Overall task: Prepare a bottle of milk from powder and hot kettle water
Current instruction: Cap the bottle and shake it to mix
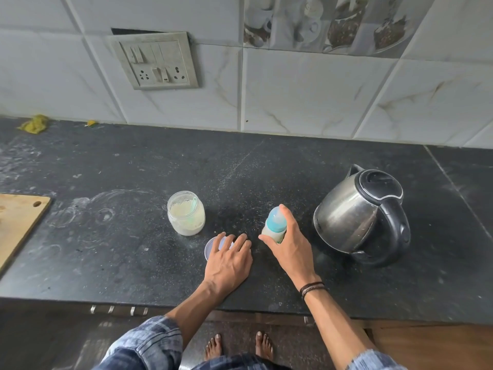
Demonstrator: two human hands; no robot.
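Evidently near done: right hand (pixel 290 244) grips bottle (pixel 276 222), capped, milky inside. Left hand (pixel 229 260), fingers flat, rests on lid (pixel 210 248) left of bottle. Jar (pixel 186 213) beyond, uncapped; kettle (pixel 360 212) right of bottle. Remaining, likely: close jar.

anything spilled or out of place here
Yes: the grey wall switch plate sits crooked with a dark gap above it, and white smears mark the black stone counter left of the open clear jar.

Brushed steel kettle (pixel 354 209), matt speckled stone counter (pixel 133 169), wooden board (pixel 16 222), glossy tiles (pixel 306 92)
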